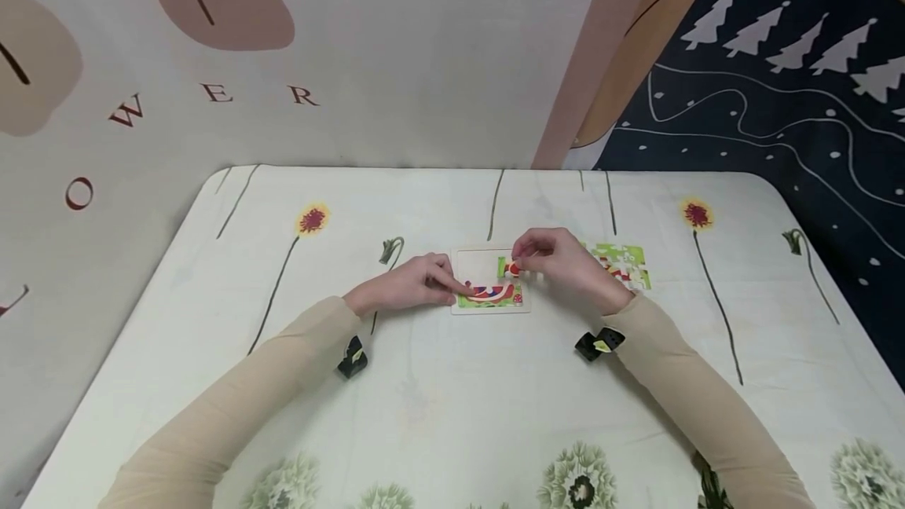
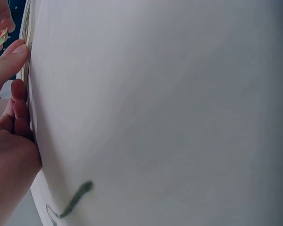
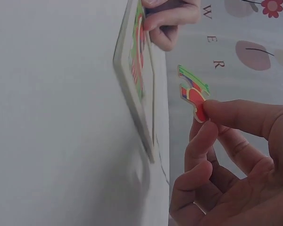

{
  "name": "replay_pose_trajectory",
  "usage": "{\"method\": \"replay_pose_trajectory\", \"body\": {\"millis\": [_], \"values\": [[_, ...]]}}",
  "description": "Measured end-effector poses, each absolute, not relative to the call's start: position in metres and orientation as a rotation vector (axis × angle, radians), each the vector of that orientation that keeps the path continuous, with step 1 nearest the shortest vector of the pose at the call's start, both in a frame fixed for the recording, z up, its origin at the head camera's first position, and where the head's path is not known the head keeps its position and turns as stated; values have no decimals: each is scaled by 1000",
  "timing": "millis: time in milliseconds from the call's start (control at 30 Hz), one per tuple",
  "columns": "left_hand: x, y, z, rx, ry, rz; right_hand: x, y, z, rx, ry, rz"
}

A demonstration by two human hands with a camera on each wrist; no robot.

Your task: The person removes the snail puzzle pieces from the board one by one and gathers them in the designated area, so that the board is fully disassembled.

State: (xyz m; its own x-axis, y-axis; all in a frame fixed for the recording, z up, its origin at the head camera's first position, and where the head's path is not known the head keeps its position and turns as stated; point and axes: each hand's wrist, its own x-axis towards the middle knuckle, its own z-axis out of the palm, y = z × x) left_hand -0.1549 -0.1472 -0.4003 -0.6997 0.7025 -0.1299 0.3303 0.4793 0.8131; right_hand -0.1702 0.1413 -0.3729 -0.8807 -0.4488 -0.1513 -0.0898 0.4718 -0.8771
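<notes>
A wooden-edged puzzle board (image 1: 491,313) lies on the table, its near half filled with a picture in green, red and white. My left hand (image 1: 417,283) rests at the board's left side, one extended finger pressing the filled part; in the left wrist view, its other fingers (image 2: 20,109) are bent against the table. Above the board's far right part, my right hand (image 1: 562,261) pinches a puzzle piece (image 3: 195,99) between thumb and fingertips. That piece, red, green and blue, is tilted and apart from the board in the right wrist view.
Several puzzle pieces (image 1: 625,264) lie grouped right of the board, partly behind the right hand. A white flower-printed cloth (image 1: 452,399) covers the table. A pale printed curtain (image 1: 424,61) hangs behind, with a dark tree-printed cloth (image 1: 763,116) at right.
</notes>
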Motion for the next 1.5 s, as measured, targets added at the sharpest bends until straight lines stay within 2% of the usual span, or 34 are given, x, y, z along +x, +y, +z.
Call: {"method": "replay_pose_trajectory", "body": {"millis": [1200,1500], "values": [[-155,-148,-399,841,2281,1119,-171,214,-376,-262,2472,-1212],[-154,-148,-398,831,2274,1122,-168,223,-375,-289,2518,-1175]]}}
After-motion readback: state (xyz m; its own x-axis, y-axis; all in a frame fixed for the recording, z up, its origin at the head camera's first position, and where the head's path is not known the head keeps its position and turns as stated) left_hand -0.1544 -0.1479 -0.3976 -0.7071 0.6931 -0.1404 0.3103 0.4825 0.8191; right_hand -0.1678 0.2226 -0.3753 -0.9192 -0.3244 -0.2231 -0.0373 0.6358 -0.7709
